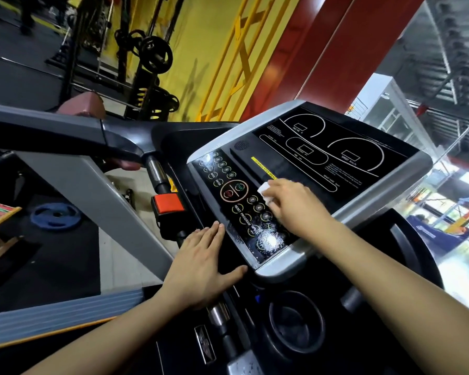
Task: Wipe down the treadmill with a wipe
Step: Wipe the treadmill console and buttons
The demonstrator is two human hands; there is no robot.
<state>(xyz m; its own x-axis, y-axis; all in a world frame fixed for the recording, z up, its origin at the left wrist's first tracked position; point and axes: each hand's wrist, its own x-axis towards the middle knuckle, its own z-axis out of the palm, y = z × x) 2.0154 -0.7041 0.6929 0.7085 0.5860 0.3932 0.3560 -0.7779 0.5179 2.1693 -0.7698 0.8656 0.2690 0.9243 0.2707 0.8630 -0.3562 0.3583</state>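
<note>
At the bottom of the frame we see a round black cup holder (295, 328) in the dark body of the treadmill (290, 266). Just above it, in the lower middle, our left hand (201, 262) lies flat on the black edge beside the button panel (241, 209); its fingers are straight and close together, the thumb spread to the right, and it holds nothing. A little higher, in the middle of the frame, our right hand (293, 203) presses a white wipe (264, 191) on the panel, near the round START/STOP button (234, 190); the fingers are curled around the wipe and only its left part shows. Wet shiny spots lie on the panel below this hand. To the left of the panel stands a red safety clip (168, 203). Above, toward the upper right, is the dark display (333, 155) with white lines. Far in the upper left we see a rack with black weight plates (155, 54) before a yellow wall (201, 50).
</note>
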